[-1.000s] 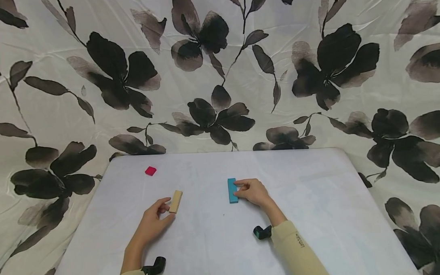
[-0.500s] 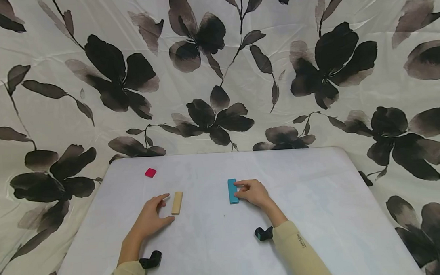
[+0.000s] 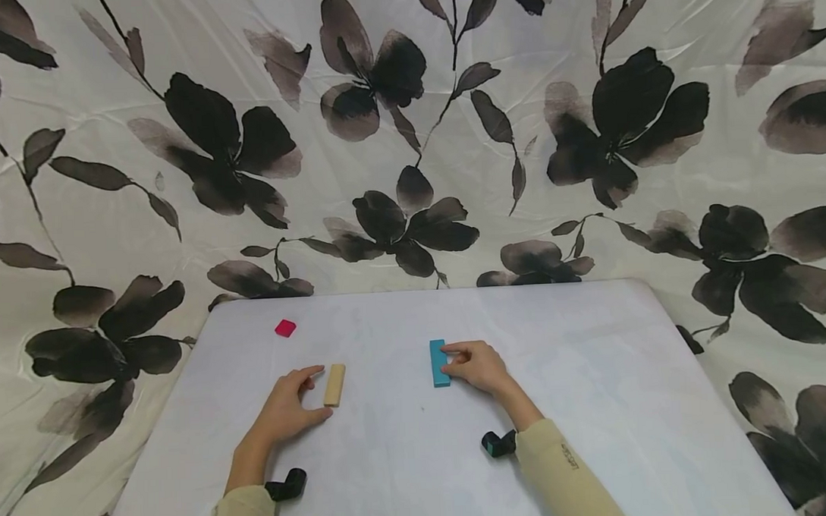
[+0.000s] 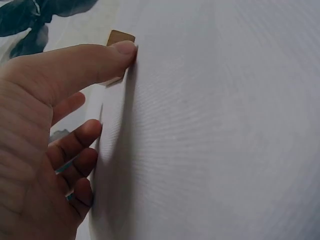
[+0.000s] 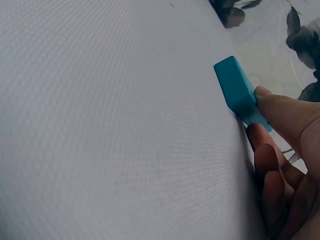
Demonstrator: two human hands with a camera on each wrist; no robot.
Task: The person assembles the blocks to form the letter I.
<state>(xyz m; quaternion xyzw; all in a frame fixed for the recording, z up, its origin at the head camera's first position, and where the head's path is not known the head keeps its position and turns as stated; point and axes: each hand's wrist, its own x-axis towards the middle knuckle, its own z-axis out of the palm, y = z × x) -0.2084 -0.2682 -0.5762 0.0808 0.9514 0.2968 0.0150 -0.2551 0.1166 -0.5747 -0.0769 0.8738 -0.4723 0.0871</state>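
Pale wooden block [image 3: 334, 386] lay on the white table [image 3: 559, 344], long axis near 1 to 7 o'clock. Change: a second earlier the left hand's [image 3: 287, 410] fingers met it; now thumb and forefinger stood apart, forefinger clear of the wood at 10 o'clock. Judged: block released where it lay. Blue block [image 3: 436, 365], toward 3 o'clock of the wooden one, had not visibly moved; right hand [image 3: 483, 366] was as before, thumb and forefinger tips at its 3 o'clock side. Red piece [image 3: 286, 328] lay untouched toward 11 o'clock of the wooden block.

Unclear: left thumb masked part of the wooden block in its wrist view, so contact there unconfirmed. Whether the right hand pinched or merely touched: could not tell. Red piece's thickness unreadable. Both sleeves [image 3: 564, 465] cut off at 6 o'clock.
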